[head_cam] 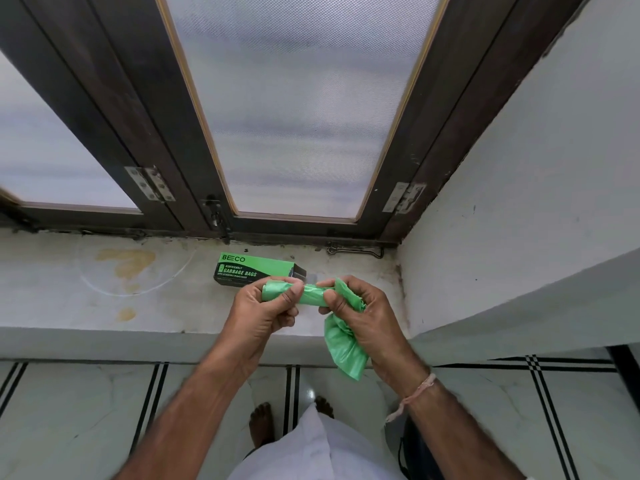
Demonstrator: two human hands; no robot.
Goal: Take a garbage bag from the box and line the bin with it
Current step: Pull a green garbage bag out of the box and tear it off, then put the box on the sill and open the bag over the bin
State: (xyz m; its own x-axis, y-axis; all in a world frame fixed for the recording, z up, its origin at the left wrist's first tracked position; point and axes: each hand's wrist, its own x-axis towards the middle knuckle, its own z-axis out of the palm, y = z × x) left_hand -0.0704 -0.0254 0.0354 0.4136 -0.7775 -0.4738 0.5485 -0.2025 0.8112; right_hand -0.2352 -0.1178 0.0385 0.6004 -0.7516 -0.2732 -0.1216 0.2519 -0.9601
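Both hands met above the front edge of the windowsill [104, 292], each gripping part of the same green garbage bag roll [310, 293]. Clenched around the roll's left end, the left hand [265, 306] had its fingers wrapped over the top and its thumb pressed against the near side. Just to the right of it, the right hand [353, 311] pinched the roll's other end between thumb and fingers, and a loosened length of green bag [344, 344] bunched in its palm and hung down past the wrist side, below the hand. A pale thread bracelet [414, 396] circled the right wrist.

Between the two hands the roll ran left to right, its long axis roughly level and parallel to the sill's edge, with only a short stretch of it bare between the thumbs.

Just beyond the left hand, on the sill, lay the garbage bag box [256, 270], green on top and dark on its front face, printed BECO and GARBAGE BAGS. Its long axis also ran left to right, and its right end, nearest the hands, was dark and seemed open; whether anything remained inside could not be seen.

Behind the box stood a dark wooden window frame [194, 140] with frosted panes. Below the hands, bare feet [261, 422] rested on a tiled floor [86, 410]. The bin could not be made out.
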